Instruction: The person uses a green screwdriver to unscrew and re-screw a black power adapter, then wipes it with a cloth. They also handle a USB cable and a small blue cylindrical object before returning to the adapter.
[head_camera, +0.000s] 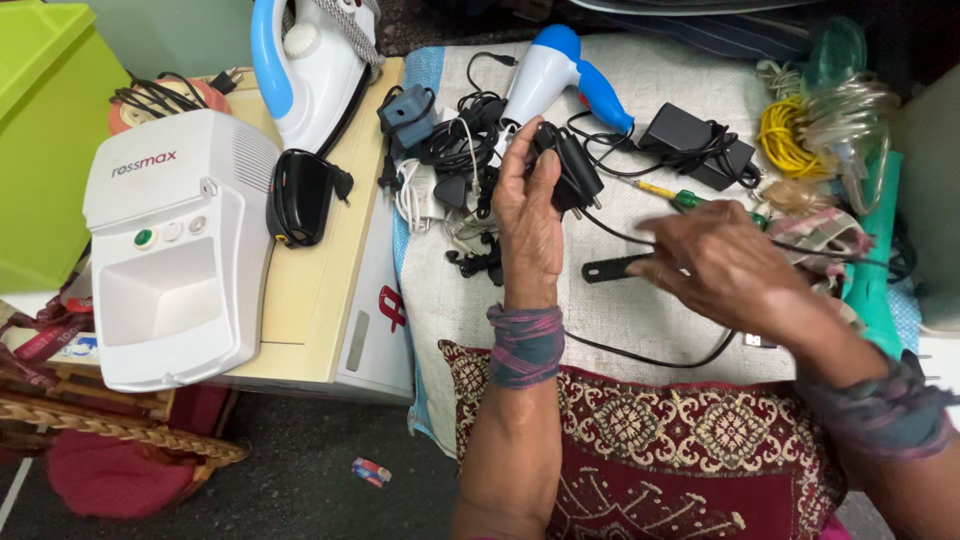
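Note:
My left hand (527, 205) is raised over the cloth-covered surface and grips a black plug adapter (568, 172) with two prongs. Its thin black cable (660, 358) runs right and loops down over the cloth. My right hand (722, 262) is lower and to the right, with its fingers closed around that cable beside a flat black piece (610, 268). A green and yellow screwdriver (672, 195) lies just above my right hand.
A pile of black chargers and cords (462, 150), a white and blue hair dryer (552, 70) and a black power brick (690, 140) lie on the beige cloth (470, 310). At left stand a white boxy machine (175, 250), a steam iron (305, 70) and a black pouch (300, 195). Yellow wire and clear tubing (820, 120) lie at right.

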